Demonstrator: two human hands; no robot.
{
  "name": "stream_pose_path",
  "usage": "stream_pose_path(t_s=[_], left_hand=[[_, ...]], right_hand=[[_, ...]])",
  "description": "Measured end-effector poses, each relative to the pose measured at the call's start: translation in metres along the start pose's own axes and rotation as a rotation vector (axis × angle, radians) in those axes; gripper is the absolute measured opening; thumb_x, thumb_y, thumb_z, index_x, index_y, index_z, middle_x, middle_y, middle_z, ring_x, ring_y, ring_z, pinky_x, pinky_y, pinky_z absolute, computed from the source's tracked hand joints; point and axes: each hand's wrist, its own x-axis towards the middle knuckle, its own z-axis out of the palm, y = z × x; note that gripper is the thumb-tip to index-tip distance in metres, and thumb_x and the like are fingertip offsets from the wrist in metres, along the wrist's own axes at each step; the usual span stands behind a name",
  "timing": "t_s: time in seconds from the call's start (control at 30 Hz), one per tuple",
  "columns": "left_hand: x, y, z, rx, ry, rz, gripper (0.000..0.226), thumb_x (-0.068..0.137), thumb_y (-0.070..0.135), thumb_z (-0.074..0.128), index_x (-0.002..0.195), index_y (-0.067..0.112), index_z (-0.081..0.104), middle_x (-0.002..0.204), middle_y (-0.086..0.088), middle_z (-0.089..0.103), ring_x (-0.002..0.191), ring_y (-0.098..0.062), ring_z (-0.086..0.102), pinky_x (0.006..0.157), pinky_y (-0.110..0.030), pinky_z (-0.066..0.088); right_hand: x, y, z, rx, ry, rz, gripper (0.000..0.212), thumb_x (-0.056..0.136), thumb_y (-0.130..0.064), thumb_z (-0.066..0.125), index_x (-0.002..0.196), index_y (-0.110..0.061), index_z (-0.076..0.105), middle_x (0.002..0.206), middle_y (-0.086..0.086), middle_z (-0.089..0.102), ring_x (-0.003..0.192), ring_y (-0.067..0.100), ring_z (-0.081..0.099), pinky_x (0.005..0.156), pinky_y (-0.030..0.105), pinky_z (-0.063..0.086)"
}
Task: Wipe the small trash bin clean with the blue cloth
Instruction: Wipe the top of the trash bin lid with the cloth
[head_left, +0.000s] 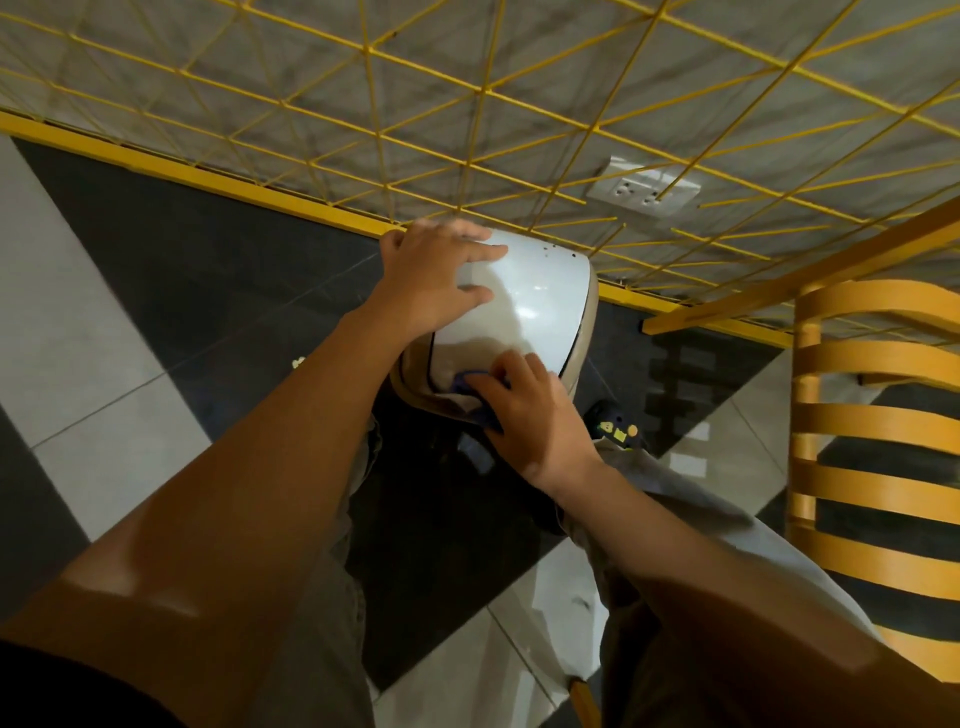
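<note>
Bin (524, 291), small and white with a beige rim, is lying tipped on its side at the centre of the head view, its open mouth facing the person and its base pointing toward 12 o'clock, close under a yellow wire grid (519, 104) that is standing against the wall. The left hand (441, 275) is spreading flat over the bin's upper side at about 11 o'clock, fingers apart, pressing down to steady it rather than gripping it. The right hand (524, 410) is working at the rim at about 5 o'clock, fingers bunching the cloth (467, 382) against the lip; only a small blue fold is showing beneath the fingertips, so how much of it is inside the mouth cannot be told. The hands are sitting at opposite ends of the bin, one bracing, one wiping.

Dark specks are dotting the shell near the base at 1 o'clock, and these appear untouched. The wiping step is judged to be under way at the rim. The next move is likely calling for the cloth to travel up the outer wall toward those specks, with the bracing hand shifting or turning the bin to expose that side. A yellow chair (878, 415) is standing at 3 o'clock, well apart.
</note>
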Motion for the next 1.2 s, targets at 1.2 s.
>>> stream_pose_path(t_s=[1.2], left_hand=[[-0.001,-0.002,0.001,-0.010,0.014,0.022,0.043,0.085,0.041,0.061,0.127,0.041,0.051,0.143,0.017,0.040,0.135,-0.019,0.025,0.101,-0.037,0.017]], right_hand=[[-0.018,0.023,-0.044,-0.009,-0.143,0.188,0.040,0.072,-0.014,0.074,0.109,-0.008,0.062,0.099,0.014,0.053,0.090,0.029,0.051,0.071,0.038,0.051]])
